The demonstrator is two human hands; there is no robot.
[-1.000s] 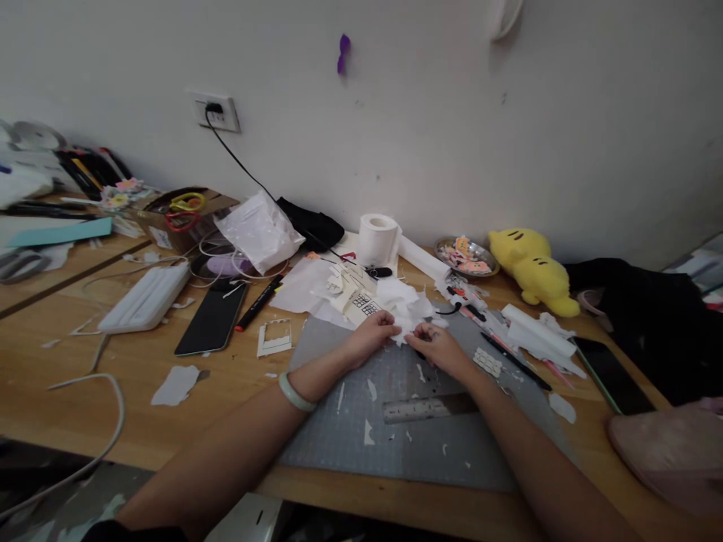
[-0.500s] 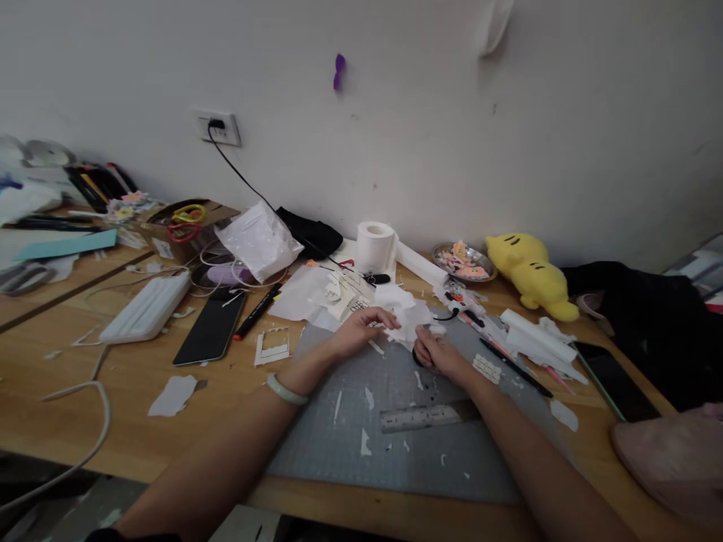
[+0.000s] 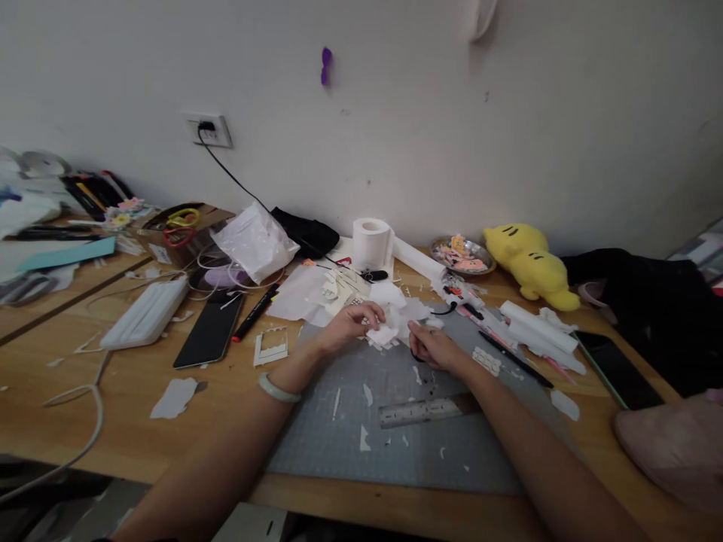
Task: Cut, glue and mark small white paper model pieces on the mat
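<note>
My left hand is closed in a pinch on a small white paper piece above the grey cutting mat. To its right, my right hand is curled closed around scissors; a dark handle loop shows under the fingers, and the blades are hard to make out. The hands are a short way apart. Behind them lie white sheets and cut paper pieces, some with dark print. A metal ruler rests on the mat, with paper scraps around it.
At the left are a dark phone, a marker and a white power strip. A tissue roll, a metal bowl and a yellow plush toy stand along the wall. A black pen and another phone lie at the right.
My left hand has drawn slightly left with the paper piece, which shows more plainly now. My right hand has shifted a little left and up. The whole view has moved slightly.
</note>
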